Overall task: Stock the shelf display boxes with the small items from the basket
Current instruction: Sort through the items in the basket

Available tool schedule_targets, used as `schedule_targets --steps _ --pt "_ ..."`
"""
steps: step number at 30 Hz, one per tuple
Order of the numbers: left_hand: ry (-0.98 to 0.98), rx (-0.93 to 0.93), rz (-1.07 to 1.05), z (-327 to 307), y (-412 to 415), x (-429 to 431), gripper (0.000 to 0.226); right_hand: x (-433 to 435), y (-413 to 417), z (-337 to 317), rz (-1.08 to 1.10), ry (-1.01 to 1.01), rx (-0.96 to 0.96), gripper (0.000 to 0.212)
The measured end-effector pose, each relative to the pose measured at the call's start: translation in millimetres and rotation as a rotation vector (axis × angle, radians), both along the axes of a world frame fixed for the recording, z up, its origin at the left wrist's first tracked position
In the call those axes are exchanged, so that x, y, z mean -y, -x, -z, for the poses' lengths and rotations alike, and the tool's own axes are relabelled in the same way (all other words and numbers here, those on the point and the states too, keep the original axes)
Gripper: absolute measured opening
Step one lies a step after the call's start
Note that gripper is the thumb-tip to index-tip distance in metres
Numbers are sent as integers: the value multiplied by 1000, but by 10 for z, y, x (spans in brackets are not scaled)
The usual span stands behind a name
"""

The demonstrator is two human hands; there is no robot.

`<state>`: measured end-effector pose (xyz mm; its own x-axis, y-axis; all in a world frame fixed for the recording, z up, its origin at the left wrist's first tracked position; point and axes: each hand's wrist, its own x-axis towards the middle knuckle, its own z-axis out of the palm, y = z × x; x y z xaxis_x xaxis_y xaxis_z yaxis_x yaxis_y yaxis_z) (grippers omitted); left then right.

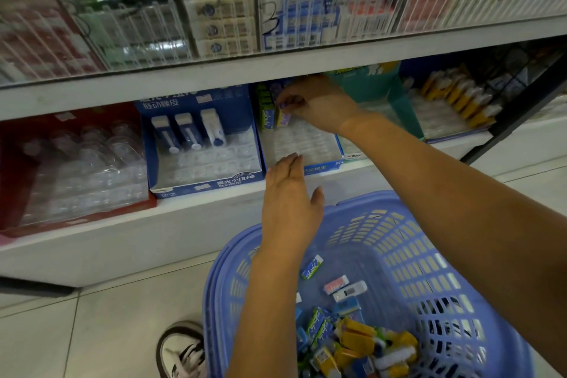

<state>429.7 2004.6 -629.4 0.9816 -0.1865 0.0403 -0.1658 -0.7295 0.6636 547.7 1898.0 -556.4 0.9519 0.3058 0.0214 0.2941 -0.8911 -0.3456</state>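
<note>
Lilac slotted plastic basket (399, 239) at 6 o'clock, many small wrapped erasers (352, 344) still inside. Left hand (288, 193) flat, fingers straight, at blue cardboard display box (322, 167) front. Right hand (313, 101) pinches purple eraser (283, 105) at back row, 12 o'clock. Tray mostly unfilled, looks like early stage.

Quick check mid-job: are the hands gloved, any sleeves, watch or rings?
No gloves. The left hand and right hand are bare, and no sleeve, watch, bracelet or ring shows on either arm up to the frame edge. The right hand's fingers are too blurred to rule out a thin ring.
</note>
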Motion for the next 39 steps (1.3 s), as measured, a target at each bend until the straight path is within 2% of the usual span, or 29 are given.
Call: schedule_targets --steps 4,8,12,14,16,17,20,22,25,27,29,32,34,36,39 --pt "-13 4 -7 1 0 11 62 -67 -66 -61 24 -36 -112 33" --pt "3 -10 -11 -7 8 3 62 -55 -77 -76 113 -164 -209 32" --pt "3 -8 -8 11 6 -10 62 -14 -43 31 324 -626 -274 24" --pt "3 -6 -4 22 4 -14 62 -19 -51 83 426 -729 -286 22" --pt "2 1 3 35 0 -19 62 -24 -85 126 476 -837 -327 9" --pt "6 0 8 41 -8 -25 62 -29 -106 134 489 -866 -352 3" --pt "2 2 17 25 -6 -28 61 -43 -120 130 536 -821 -440 8" --pt "114 30 -15 10 50 -28 52 -45 -70 96 520 -846 -402 10" --pt "393 183 -158 7 216 -21 19 47 208 -2 479 -952 -334 21" --pt "379 118 -141 103 301 0 32 185 534 8 374 -878 -392 24" --pt "258 -99 -43 293 356 19 43 368 918 191 274 -733 -555 26" --pt "52 -444 52 757 440 30 40 624 1454 784 250 -504 -843 24" --pt "-171 -587 99 1118 561 -22 31 721 1649 1313 261 -276 -948 22" --pt "-323 -715 124 1443 724 -112 27 775 1759 1840 264 -25 -915 22" --pt "-457 -794 166 1795 922 -217 37 806 1876 2362 287 47 -825 48"
